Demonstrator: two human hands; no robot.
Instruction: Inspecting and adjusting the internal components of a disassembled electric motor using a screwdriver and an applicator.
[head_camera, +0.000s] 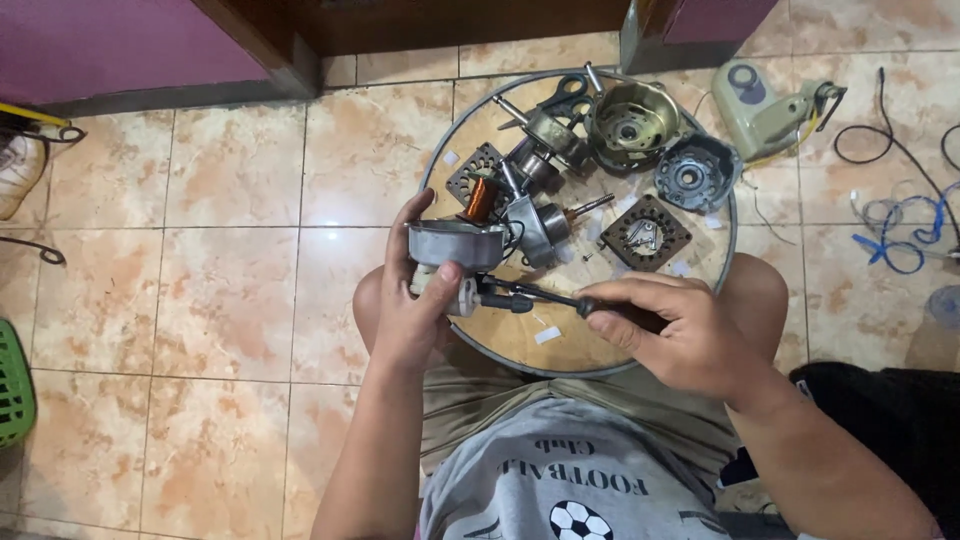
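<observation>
**Screwdriver lying crosswise toward the motor housing**

Screwdriver (560, 298) is lying left-to-right, right hand (680, 330) gripping its handle, tip meeting the grey motor housing (457, 243) that the left hand (415, 300) is clamping at the round tray's (520, 345) near-left edge. Farther off, fan parts (630, 120) are lying along the far edge.

Home floor: beige tiles (230, 290), scattered motor parts (640, 150).
</observation>
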